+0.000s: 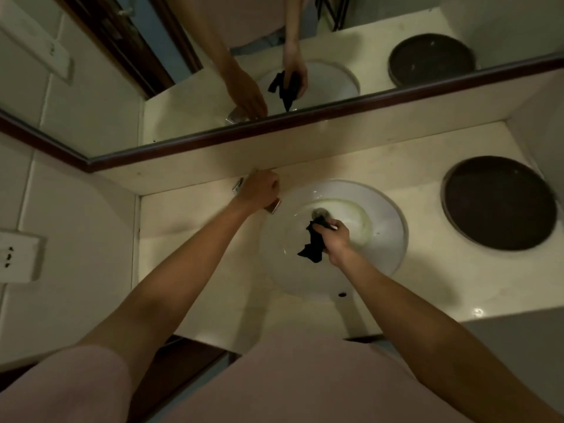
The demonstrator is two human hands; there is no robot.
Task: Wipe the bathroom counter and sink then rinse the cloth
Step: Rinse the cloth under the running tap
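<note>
No text, label, brand, number or sign can be read anywhere in the view. Small dark marks are seen on the white wall plate [18,259] at the left edge of the frame, but they are too blurred to be made out.

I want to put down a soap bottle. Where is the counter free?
Bare counter lies left of the sink, below the left hand, and between sink and dark round tray. Around the tap it is crowded.
</note>
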